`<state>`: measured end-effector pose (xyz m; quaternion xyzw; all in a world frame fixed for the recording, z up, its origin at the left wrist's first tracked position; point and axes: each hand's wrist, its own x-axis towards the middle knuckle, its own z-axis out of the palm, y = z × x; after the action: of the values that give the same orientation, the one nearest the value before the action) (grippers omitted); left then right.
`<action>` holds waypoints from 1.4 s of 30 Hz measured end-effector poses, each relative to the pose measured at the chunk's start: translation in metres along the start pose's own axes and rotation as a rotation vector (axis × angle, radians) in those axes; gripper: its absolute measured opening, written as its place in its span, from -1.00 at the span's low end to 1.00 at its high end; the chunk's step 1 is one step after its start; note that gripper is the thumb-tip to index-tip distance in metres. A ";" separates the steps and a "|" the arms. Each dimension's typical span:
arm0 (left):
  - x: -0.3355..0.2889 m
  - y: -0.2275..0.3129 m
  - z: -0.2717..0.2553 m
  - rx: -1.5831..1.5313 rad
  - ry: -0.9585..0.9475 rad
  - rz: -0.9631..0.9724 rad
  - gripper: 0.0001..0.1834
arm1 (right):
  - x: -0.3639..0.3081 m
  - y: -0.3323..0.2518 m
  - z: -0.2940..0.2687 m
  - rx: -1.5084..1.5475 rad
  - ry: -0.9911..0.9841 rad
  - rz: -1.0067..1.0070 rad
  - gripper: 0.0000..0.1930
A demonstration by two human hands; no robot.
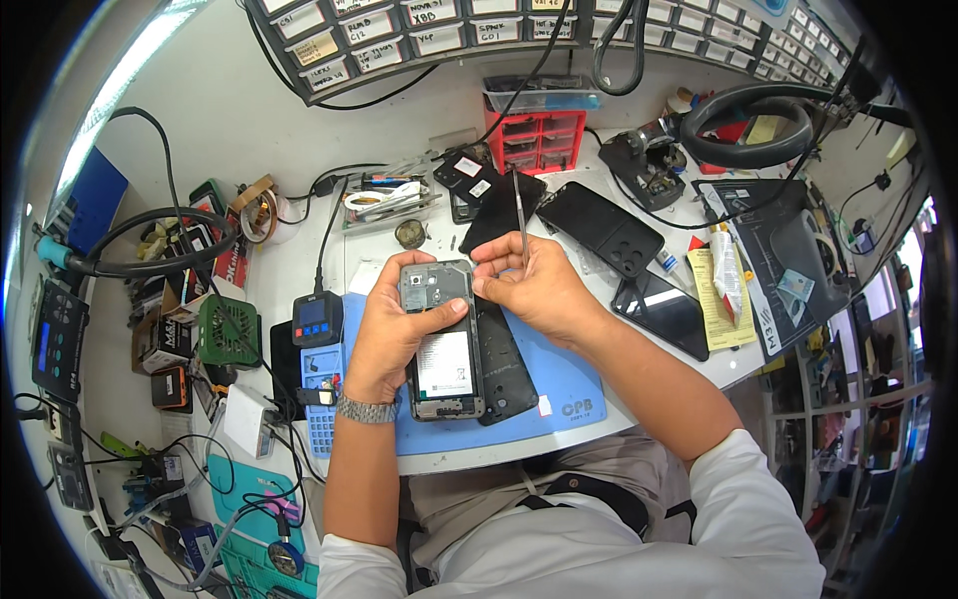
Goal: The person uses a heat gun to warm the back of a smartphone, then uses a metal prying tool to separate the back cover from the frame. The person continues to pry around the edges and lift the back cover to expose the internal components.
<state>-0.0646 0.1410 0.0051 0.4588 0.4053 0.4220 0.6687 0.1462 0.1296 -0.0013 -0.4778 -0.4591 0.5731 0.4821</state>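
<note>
My left hand is wrapped round the left side of a smartphone whose back is off. The thumb lies across its upper part, and a white-labelled battery shows below. In my right hand, a thin metal tool points up and away from the phone. The thumb and fingertips of that hand are at the phone's upper right corner. Partly under the phone lies a dark back cover, on a blue work mat.
Several dark phones, including a black one, lie to the right. A red drawer box stands at the back beside a tray of tools. On the left are a small device with a screen, cables and a green box.
</note>
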 end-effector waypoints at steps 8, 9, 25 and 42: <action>-0.001 0.000 -0.007 0.048 -0.098 -0.017 -0.35 | -0.001 -0.008 -0.009 0.070 -0.063 0.148 -0.50; -0.001 0.000 -0.008 0.073 -0.109 -0.006 -0.38 | -0.002 -0.008 -0.009 0.049 -0.075 0.154 -0.50; 0.000 -0.006 -0.011 0.058 -0.154 -0.095 -0.54 | -0.004 0.007 0.005 -0.408 -0.049 0.034 -0.73; 0.007 0.005 -0.042 0.016 0.233 -0.053 -0.59 | -0.009 -0.004 0.007 -0.674 -0.185 0.149 -0.90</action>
<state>-0.1019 0.1605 -0.0014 0.4013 0.4955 0.4512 0.6243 0.1404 0.1207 0.0046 -0.5884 -0.6279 0.4638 0.2107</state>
